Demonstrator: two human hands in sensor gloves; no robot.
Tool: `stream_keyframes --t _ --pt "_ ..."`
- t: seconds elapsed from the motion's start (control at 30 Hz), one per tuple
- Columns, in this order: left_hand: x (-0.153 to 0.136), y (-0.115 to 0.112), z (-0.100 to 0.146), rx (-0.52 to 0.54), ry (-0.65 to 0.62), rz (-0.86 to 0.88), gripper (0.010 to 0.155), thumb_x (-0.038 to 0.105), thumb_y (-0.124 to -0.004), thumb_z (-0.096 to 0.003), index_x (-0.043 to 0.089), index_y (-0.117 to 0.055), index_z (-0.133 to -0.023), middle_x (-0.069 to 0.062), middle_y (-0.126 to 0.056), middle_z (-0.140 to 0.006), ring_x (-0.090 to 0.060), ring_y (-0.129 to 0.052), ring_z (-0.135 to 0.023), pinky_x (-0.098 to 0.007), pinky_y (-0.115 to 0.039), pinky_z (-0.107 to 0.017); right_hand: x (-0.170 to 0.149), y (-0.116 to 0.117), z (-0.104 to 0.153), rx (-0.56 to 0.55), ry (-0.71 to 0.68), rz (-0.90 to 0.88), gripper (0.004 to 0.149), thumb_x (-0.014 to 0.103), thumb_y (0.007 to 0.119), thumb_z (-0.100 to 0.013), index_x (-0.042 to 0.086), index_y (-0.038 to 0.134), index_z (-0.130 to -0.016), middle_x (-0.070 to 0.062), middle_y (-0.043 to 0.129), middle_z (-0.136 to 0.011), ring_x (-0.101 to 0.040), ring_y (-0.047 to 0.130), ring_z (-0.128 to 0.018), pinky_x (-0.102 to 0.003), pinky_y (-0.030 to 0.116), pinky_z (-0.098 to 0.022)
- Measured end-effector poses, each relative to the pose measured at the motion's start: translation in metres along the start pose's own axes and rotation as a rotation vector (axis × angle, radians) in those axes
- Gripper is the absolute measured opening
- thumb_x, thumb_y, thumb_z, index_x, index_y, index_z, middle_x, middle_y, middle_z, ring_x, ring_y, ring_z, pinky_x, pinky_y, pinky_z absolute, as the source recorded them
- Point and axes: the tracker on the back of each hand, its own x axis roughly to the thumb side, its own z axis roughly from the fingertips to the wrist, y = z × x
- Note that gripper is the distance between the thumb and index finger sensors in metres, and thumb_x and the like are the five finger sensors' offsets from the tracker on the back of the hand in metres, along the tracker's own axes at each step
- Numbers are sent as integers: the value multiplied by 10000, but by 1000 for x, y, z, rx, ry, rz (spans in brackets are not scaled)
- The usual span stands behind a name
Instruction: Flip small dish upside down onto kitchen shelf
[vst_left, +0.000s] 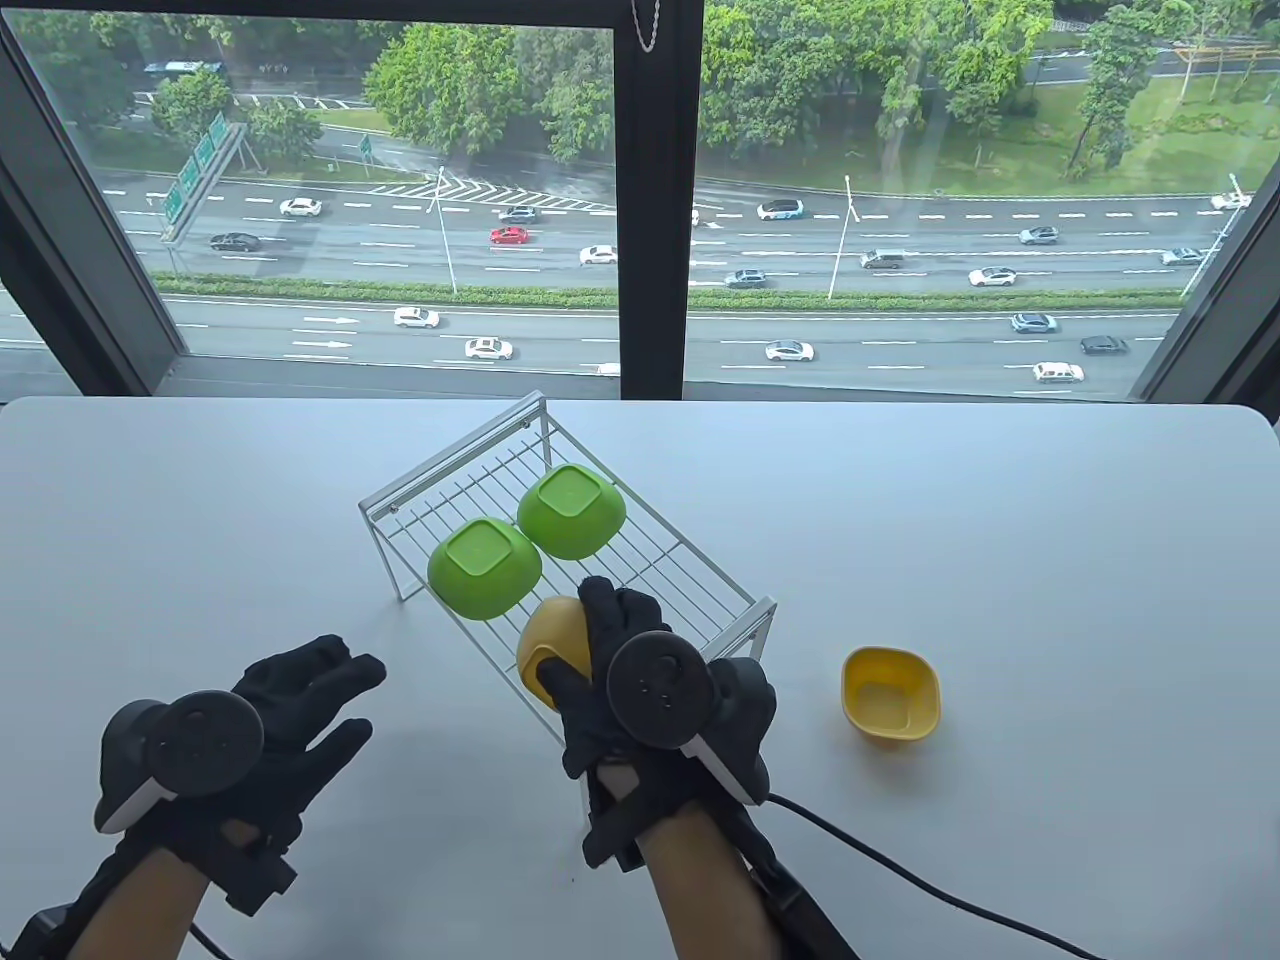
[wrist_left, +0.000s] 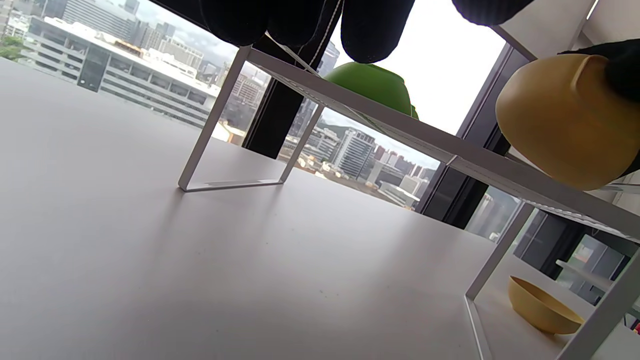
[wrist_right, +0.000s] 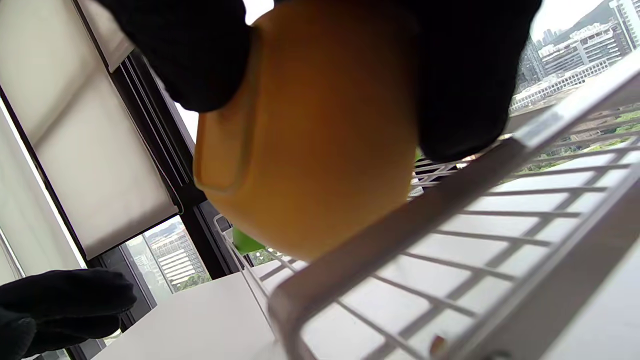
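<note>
My right hand (vst_left: 600, 660) grips a yellow small dish (vst_left: 548, 640), turned upside down, at the near end of the white wire kitchen shelf (vst_left: 690, 590). In the right wrist view the dish (wrist_right: 310, 150) sits between my gloved fingers (wrist_right: 190, 60) just above the shelf rim (wrist_right: 400, 225). In the left wrist view the dish (wrist_left: 560, 120) is over the shelf edge (wrist_left: 400, 130). Two green dishes (vst_left: 485, 568) (vst_left: 571, 511) lie upside down on the shelf. My left hand (vst_left: 300, 700) is open and empty, above the table left of the shelf.
A second yellow dish (vst_left: 890, 695) stands right side up on the white table (vst_left: 1000, 520) to the right of the shelf; it also shows under the shelf in the left wrist view (wrist_left: 542, 305). A black cable (vst_left: 900, 860) runs from my right wrist. A window is behind the table.
</note>
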Motion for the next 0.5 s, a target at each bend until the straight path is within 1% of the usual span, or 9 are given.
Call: stream_keyframes --t 0.07,0.13,0.17,0.2,0.23,0.3,0.37,0.43,0.5 --pt "-2 0 -1 -3 8 3 671 581 -620 -463 312 -659 -1076 -106 -514 -1182 -424 -575 -1034 -721 -442 -767 0 9 -4 32 31 0 744 455 898 -456 85 643 -1049 -229 706 -1012 -437 931 -693 -459 980 -368" --pt "-3 0 -2 -7 12 12 670 581 -619 -464 313 -659 -1077 -108 -512 -1183 -427 -573 -1035 -723 -441 -766 2 10 -9 51 67 47 743 467 877 -467 71 636 -1048 -246 701 -1008 -438 938 -687 -438 993 -359" --pt "-3 0 -2 -8 13 13 672 581 -619 -464 312 -659 -1078 -110 -511 -1183 -428 -572 -1035 -722 -441 -766 2 11 -10 78 92 54 744 464 870 -474 63 627 -1052 -254 689 -1013 -453 922 -700 -440 986 -369" --pt "-4 0 -3 -14 18 12 672 582 -618 -464 312 -657 -1079 -108 -509 -1184 -427 -570 -1036 -722 -440 -767 2 13 -12 111 134 66 747 459 860 -480 51 615 -1054 -265 669 -1019 -475 892 -723 -466 961 -391" --pt "-4 -1 -3 -16 18 12 672 582 -618 -464 313 -656 -1079 -106 -509 -1184 -426 -570 -1036 -721 -440 -767 2 14 -14 141 145 73 748 454 845 -488 41 594 -1060 -279 639 -1027 -499 855 -745 -507 913 -449" --pt "-5 -1 -3 -21 19 16 673 581 -618 -464 311 -657 -1079 -110 -509 -1184 -428 -570 -1035 -722 -441 -766 1 16 -15 138 122 83 749 453 828 -495 34 574 -1062 -281 633 -1021 -496 829 -763 -571 840 -506" --pt "-4 -1 -3 -24 20 16 674 582 -619 -463 309 -656 -1079 -110 -510 -1184 -429 -570 -1035 -723 -440 -766 -1 18 -14 141 123 72 747 445 812 -499 30 557 -1066 -301 608 -1023 -488 825 -763 -570 831 -517" --pt "-4 0 -3 -22 16 21 672 582 -618 -463 311 -657 -1078 -109 -509 -1184 -430 -570 -1035 -723 -440 -766 -2 19 -13 123 131 59 741 442 815 -497 46 565 -1071 -283 616 -1033 -481 811 -777 -582 808 -529" --pt "-3 0 -3 -16 12 21 672 581 -619 -463 311 -659 -1077 -110 -512 -1183 -429 -572 -1035 -723 -441 -765 -1 19 -14 144 155 59 739 442 808 -502 59 554 -1080 -272 602 -1050 -494 749 -818 -603 757 -560"
